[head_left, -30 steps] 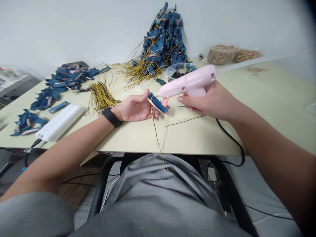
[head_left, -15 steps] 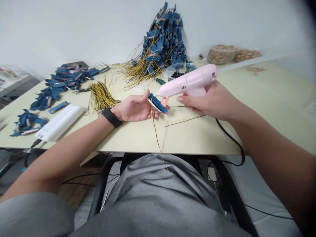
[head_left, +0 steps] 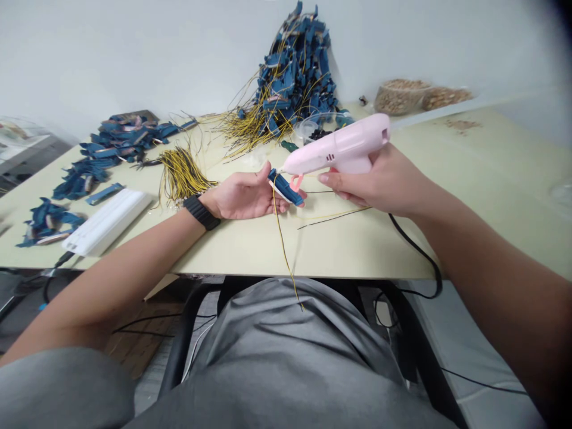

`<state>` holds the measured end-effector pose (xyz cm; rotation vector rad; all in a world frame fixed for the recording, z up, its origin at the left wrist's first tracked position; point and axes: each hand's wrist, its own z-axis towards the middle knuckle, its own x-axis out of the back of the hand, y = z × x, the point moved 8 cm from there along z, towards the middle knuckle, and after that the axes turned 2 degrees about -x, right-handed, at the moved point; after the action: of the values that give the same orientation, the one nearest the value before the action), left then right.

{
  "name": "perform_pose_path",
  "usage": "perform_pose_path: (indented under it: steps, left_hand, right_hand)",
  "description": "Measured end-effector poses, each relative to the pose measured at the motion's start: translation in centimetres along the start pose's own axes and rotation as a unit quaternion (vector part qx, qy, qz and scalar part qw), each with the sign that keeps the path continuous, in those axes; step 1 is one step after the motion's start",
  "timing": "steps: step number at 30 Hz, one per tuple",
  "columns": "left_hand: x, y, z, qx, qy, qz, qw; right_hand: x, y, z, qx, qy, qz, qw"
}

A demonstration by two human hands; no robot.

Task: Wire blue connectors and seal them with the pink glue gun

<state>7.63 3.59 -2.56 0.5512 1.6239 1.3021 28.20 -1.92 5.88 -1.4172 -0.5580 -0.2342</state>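
Note:
My left hand [head_left: 252, 193], palm up with a black watch [head_left: 202, 212] at the wrist, holds a small blue piece [head_left: 286, 187] between thumb and fingers. A yellow and black wire [head_left: 282, 241] hangs from this piece down to my lap. My right hand [head_left: 391, 182] is wrapped round the handle of a pink glue gun [head_left: 339, 146]. The gun's nozzle points left, at the upper end of the blue piece. Whether the tip touches it is too small to tell.
Behind my hands rises a tall heap of blue pieces [head_left: 297, 71] with wires. To the left lie a yellow wire bundle [head_left: 183, 176], more blue pieces [head_left: 120, 140] and a white box [head_left: 107, 221]. Bags of brown bits [head_left: 400, 98] stand at the back right.
The glue gun has shifted slightly left, its nozzle now nearer the upper end of the blue piece. My left hand has barely moved.

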Motion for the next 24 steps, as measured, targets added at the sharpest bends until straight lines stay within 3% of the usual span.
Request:
perform_pose_path:
  steps: [7,13,20,24]
  left_hand:
    - [0.9,-0.3,0.1,0.012,0.036,-0.008,0.999]
    - [0.8,-0.4,-0.1,0.024,0.035,-0.008,0.999]
    - [1.1,-0.5,-0.1,0.021,0.003,-0.027,0.999]
    - [0.3,-0.3,-0.1,0.009,-0.042,-0.034,0.998]
  right_hand:
    - [0.2,0.2,0.3,0.009,0.007,-0.008,1.0]
    - [0.3,0.0,0.1,0.012,0.004,-0.025,1.0]
    - [0.2,0.2,-0.1,-0.008,-0.006,0.021,1.0]
    - [0.2,0.3,0.0,-0.006,-0.001,0.0,1.0]
